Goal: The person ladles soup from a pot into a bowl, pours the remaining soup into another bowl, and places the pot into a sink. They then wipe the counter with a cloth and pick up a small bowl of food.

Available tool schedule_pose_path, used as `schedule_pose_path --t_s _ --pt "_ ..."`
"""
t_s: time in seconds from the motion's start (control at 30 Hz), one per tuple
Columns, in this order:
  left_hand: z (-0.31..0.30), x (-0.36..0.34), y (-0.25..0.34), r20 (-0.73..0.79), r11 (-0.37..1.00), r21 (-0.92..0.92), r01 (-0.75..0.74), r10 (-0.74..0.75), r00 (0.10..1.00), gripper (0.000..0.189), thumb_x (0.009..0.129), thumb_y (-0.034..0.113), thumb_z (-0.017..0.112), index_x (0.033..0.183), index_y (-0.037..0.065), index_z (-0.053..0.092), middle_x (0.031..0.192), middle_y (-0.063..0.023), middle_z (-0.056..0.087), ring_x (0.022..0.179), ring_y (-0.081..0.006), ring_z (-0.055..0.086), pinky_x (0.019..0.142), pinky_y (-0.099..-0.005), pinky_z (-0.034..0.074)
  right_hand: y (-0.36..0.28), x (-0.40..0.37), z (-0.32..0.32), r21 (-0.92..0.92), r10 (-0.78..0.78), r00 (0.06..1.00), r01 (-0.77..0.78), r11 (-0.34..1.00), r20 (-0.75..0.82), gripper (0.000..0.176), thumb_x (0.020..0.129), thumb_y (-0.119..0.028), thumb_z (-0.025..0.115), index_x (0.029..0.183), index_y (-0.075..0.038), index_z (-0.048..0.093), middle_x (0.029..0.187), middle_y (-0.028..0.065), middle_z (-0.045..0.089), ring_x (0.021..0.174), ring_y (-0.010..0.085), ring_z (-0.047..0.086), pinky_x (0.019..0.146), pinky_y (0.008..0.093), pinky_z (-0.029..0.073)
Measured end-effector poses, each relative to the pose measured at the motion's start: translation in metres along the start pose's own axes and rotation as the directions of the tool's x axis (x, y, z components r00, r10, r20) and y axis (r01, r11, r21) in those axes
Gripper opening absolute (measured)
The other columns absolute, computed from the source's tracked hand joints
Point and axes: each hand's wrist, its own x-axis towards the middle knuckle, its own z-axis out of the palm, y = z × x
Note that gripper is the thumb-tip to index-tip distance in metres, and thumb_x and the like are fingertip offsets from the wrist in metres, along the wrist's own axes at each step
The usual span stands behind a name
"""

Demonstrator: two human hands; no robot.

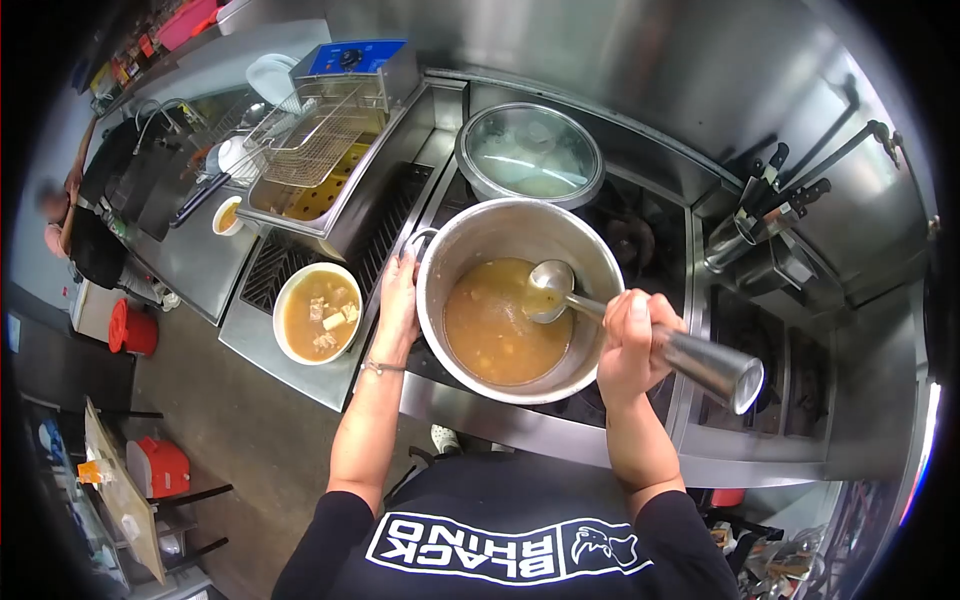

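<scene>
A deep metal pot (pixel 437 330) of brown soup (pixel 505 335) stands on the stove in front of me. My right hand (pixel 637 342) is closed around the thick steel handle of a ladle (pixel 552 285), whose bowl dips at the soup's surface inside the pot. On the pot's left side, my left hand (pixel 399 300) grips the loop handle (pixel 420 238); part of its fingers is hidden. A white bowl (pixel 283 330) of soup with pale and brown chunks sits on the steel counter left of that hand.
Behind the pot is a glass-lidded pan (pixel 530 150). A deep fryer (pixel 330 190) with a wire basket (pixel 318 140) stands to the left, near a small bowl (pixel 228 217). Knives (pixel 775 190) stand in a holder at right. Another person (pixel 95 240) is at far left.
</scene>
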Motion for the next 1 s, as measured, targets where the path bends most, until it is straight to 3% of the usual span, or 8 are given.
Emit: schedule_pose_path --t_s 0.1,0.17,0.27,0.6,0.73,0.87,0.93,1.0 --pt "0.013 -0.011 0.008 -0.006 0.998 0.06 -0.024 0.025 1.0 0.026 0.092 0.028 0.045 0.073 0.011 0.043 0.061 0.005 0.039 0.054 -0.0035 0.036 0.05 -0.0183 0.033 -0.009 0.007 -0.002 0.026 0.045 0.999 -0.045 0.999 -0.018 0.028 0.079 -0.001 0.044 0.056 -0.007 0.03 0.044 -0.0002 0.032 0.038 0.0067 0.024 0.038 0.0233 0.023" --pt "0.021 -0.018 0.009 0.006 0.996 0.069 -0.057 0.057 0.998 0.028 0.092 0.03 0.045 0.072 0.011 0.041 0.061 0.0051 0.035 0.054 -0.0037 0.031 0.049 -0.0188 0.029 -0.027 0.01 -0.011 -0.101 -0.004 0.994 0.016 0.995 0.11 0.027 0.078 -0.001 0.044 0.055 -0.007 0.03 0.043 -0.0003 0.032 0.037 0.0069 0.024 0.038 0.0233 0.023" --pt "0.035 -0.026 0.011 0.062 0.985 0.076 -0.154 0.149 0.987 0.03 0.092 0.031 0.045 0.071 0.011 0.039 0.06 0.0053 0.034 0.054 -0.0041 0.03 0.05 -0.0192 0.029 -0.046 0.011 -0.012 0.062 -0.064 0.995 0.059 0.996 0.08 0.027 0.077 -0.002 0.044 0.054 -0.007 0.031 0.042 0.0011 0.033 0.036 0.0077 0.026 0.037 0.0233 0.023" --pt "0.071 -0.044 0.018 0.112 0.947 0.128 -0.294 0.281 0.953 0.028 0.092 0.027 0.047 0.071 0.01 0.038 0.059 0.0048 0.037 0.052 -0.0037 0.032 0.049 -0.019 0.028 -0.042 0.012 -0.021 -0.057 -0.16 0.98 0.168 0.984 0.12 0.024 0.073 0.0 0.045 0.054 -0.005 0.03 0.041 0.0014 0.034 0.033 0.0099 0.03 0.035 0.0241 0.028" --pt "0.074 -0.045 0.018 0.134 0.947 0.142 -0.287 0.269 0.954 0.027 0.092 0.027 0.047 0.072 0.01 0.038 0.057 0.0046 0.037 0.051 -0.0034 0.032 0.048 -0.0191 0.029 -0.044 0.019 -0.035 -0.019 -0.208 0.928 0.224 0.974 0.308 0.027 0.073 -0.007 0.051 0.052 -0.006 0.032 0.04 0.001 0.035 0.03 0.0114 0.031 0.034 0.0235 0.028" --pt "0.079 -0.044 0.021 0.153 0.936 0.176 -0.304 0.279 0.948 0.027 0.091 0.025 0.048 0.072 0.009 0.039 0.058 0.0044 0.039 0.052 -0.0033 0.033 0.049 -0.019 0.029 -0.043 0.029 -0.051 0.244 -0.235 0.82 0.121 0.962 0.521 0.022 0.062 -0.004 0.054 0.047 -0.005 0.038 0.041 0.0015 0.034 0.032 0.0145 0.033 0.035 0.0255 0.025" --pt "0.078 -0.039 0.019 0.164 0.932 0.18 -0.315 0.287 0.944 0.027 0.091 0.025 0.048 0.072 0.008 0.04 0.058 0.0043 0.04 0.052 -0.0033 0.033 0.049 -0.0191 0.03 -0.036 0.034 -0.058 0.401 -0.393 0.673 0.154 0.903 0.627 0.024 0.061 -0.005 0.054 0.046 -0.005 0.036 0.042 0.0012 0.033 0.032 0.014 0.032 0.036 0.0259 0.026" --pt "0.079 -0.037 0.019 0.179 0.926 0.191 -0.326 0.294 0.939 0.027 0.091 0.025 0.048 0.072 0.008 0.041 0.058 0.0043 0.04 0.052 -0.0033 0.034 0.049 -0.0191 0.03 -0.035 0.033 -0.063 0.397 -0.383 0.648 0.134 0.908 0.658 0.026 0.058 -0.006 0.055 0.044 -0.007 0.032 0.041 0.0009 0.029 0.032 0.0146 0.03 0.036 0.0268 0.024"
